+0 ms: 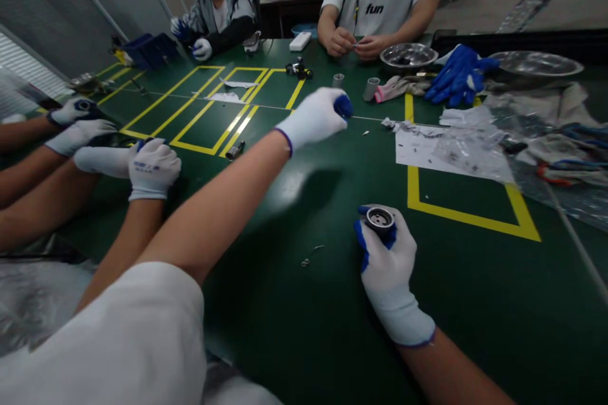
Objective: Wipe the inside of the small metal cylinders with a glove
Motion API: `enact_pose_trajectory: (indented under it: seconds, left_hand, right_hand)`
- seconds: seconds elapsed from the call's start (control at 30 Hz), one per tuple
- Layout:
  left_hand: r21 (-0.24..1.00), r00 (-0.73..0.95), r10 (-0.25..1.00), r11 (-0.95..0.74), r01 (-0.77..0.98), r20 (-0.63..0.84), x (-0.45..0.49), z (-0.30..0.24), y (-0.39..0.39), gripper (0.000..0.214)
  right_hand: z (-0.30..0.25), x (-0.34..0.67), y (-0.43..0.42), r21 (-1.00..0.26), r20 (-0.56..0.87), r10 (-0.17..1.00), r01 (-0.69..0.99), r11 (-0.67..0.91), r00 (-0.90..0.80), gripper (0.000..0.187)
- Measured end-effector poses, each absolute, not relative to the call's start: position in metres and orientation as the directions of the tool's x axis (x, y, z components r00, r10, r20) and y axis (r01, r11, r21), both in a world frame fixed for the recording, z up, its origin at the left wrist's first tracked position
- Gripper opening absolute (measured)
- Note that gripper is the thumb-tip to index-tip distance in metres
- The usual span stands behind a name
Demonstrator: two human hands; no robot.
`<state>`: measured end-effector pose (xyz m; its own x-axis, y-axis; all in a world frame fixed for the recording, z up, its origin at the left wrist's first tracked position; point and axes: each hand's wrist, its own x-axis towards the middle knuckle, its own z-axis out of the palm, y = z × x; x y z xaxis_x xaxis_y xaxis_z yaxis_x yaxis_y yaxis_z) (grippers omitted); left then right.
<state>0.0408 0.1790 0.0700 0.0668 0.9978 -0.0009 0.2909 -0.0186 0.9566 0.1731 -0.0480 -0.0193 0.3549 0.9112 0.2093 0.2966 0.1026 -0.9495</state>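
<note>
My right hand (392, 259), in a white glove with blue palm coating, is wrapped round a metal cylinder (380, 218). The cylinder stands upright in the grip, its round end with small holes facing up. My left hand (316, 117), gloved the same way, is stretched far forward over the table with its fingers curled in. Whatever those fingers may hold is hidden behind the hand. Between my arms, two small metal rings (305, 262) and a thin screw-like piece (318, 247) lie on the green table (285, 342).
Co-workers' gloved hands (154, 168) are close on the left. Across the table a person handles something small near metal cups (371, 88) and a steel bowl (408, 56). Blue gloves (458, 76), paper (444, 152) and plastic bags lie at right. A dark metal part (235, 150) lies left of my forearm.
</note>
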Motion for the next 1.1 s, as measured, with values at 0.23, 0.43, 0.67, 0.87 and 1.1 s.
enact_pose_trajectory:
  seconds: [0.23, 0.43, 0.67, 0.87, 1.1]
  left_hand:
    - [0.883, 0.379, 0.924, -0.216, 0.416, 0.047, 0.041, 0.035, 0.057, 0.011]
    - [0.952, 0.225, 0.969, -0.160, 0.260, 0.101, 0.014, 0.027, 0.027, 0.023]
    - [0.838, 0.188, 0.975, -0.202, 0.506, 0.121, -0.002, 0.004, 0.012, 0.005]
    - [0.736, 0.257, 0.960, -0.251, 0.629, 0.108, -0.006, 0.002, 0.012, 0.016]
    - [0.672, 0.334, 0.939, -0.300, 0.677, 0.083, -0.004, -0.003, 0.008, 0.017]
  right_hand:
    - [-0.026, 0.169, -0.044, -0.938, 0.292, 0.883, 0.289, 0.190, 0.367, 0.012]
    - [-0.028, 0.168, -0.041, -0.921, 0.349, 0.868, 0.301, 0.248, 0.352, 0.007]
    - [-0.028, 0.168, -0.042, -0.936, 0.302, 0.901, 0.279, 0.217, 0.312, 0.011]
    - [-0.032, 0.172, -0.043, -0.950, 0.256, 0.925, 0.251, 0.186, 0.281, 0.018]
    - [-0.025, 0.169, -0.050, -0.960, 0.195, 0.939, 0.249, 0.125, 0.282, 0.019]
